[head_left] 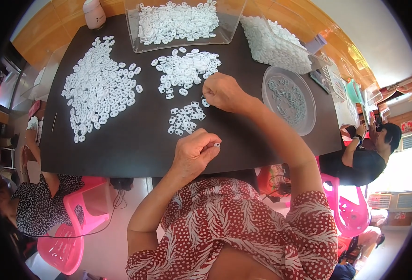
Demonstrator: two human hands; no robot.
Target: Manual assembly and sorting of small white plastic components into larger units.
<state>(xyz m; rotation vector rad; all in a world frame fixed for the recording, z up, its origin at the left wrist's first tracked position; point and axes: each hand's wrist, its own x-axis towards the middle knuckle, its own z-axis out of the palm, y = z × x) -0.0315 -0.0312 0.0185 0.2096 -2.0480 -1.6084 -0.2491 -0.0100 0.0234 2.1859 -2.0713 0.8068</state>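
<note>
My left hand is closed near the front of the dark table, a small white plastic piece pinched between thumb and fingertip. Farther off, my right hand curls down at the right edge of a pile of white oval pieces with holes. Its fingertips are bent together beside a loose white oval piece; what they grip, if anything, is hidden. Between my hands lies a small heap of squarer white pieces. Over on the left spreads a large pile of white oval pieces.
A clear bin of white pieces stands at the back, beside another clear box. A round tub holding small metallic parts is at right. A thin stick lies far left. People sit on both sides, near pink chairs.
</note>
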